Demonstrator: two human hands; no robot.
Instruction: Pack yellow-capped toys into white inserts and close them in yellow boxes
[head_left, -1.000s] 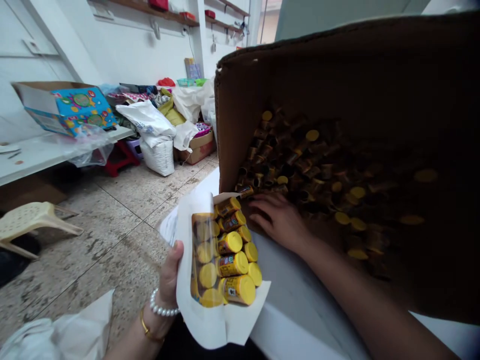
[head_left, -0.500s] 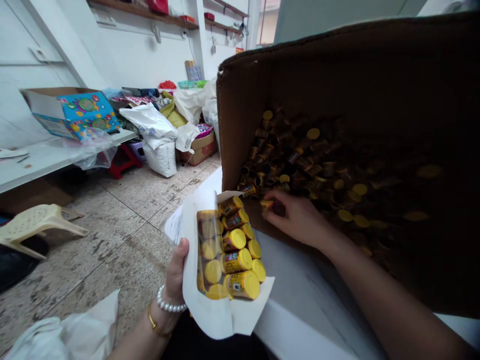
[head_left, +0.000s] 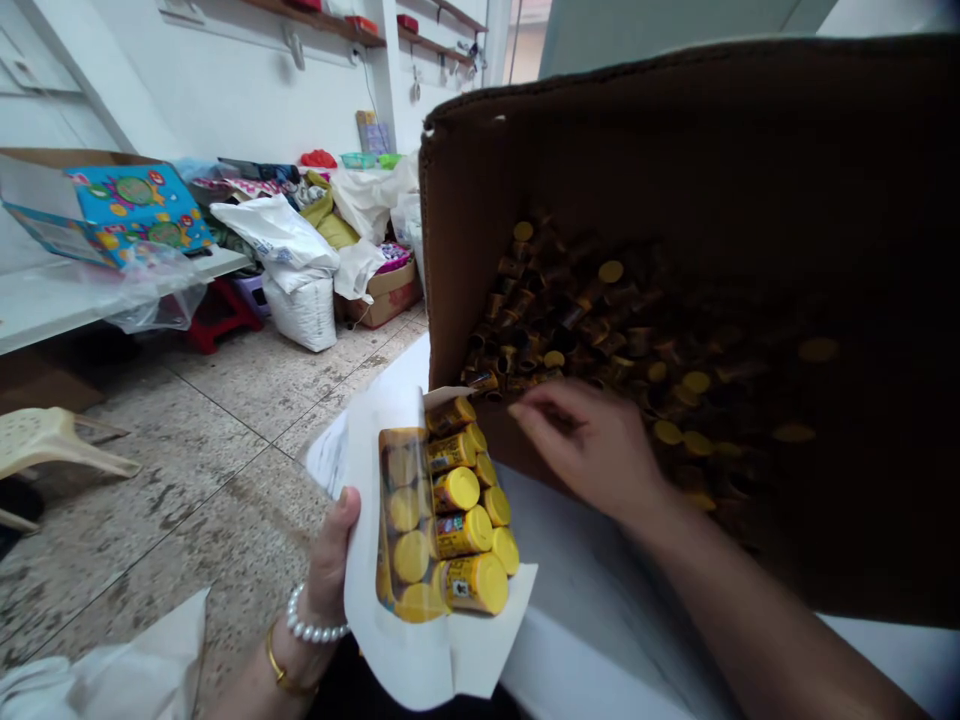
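My left hand (head_left: 335, 545) is closed around the near side of a white paper box (head_left: 365, 560) with a clear window, thumb along its edge. Several small yellow-capped canisters (head_left: 469, 582) lie in rows inside, some showing through the window and others at the open side. My right hand (head_left: 592, 440) is just to the right of this box, at the mouth of a big cardboard carton (head_left: 480, 200). Its fingers are curled together, and whatever they may hold is hidden. Behind it, many loose canisters (head_left: 555, 359) are heaped in the dark carton.
A white surface (head_left: 592, 600) lies under the carton. To the left stand a table (head_left: 45, 300) with a blue printed box (head_left: 135, 210), a cream plastic stool (head_left: 52, 440) and a red stool (head_left: 221, 315). White sacks (head_left: 300, 300) rest on the tiled floor (head_left: 247, 500).
The small yellow piece seen at my right fingertips is now out of sight, and that hand has turned with its back more toward me. The view has shifted slightly; my left hand keeps its grip.
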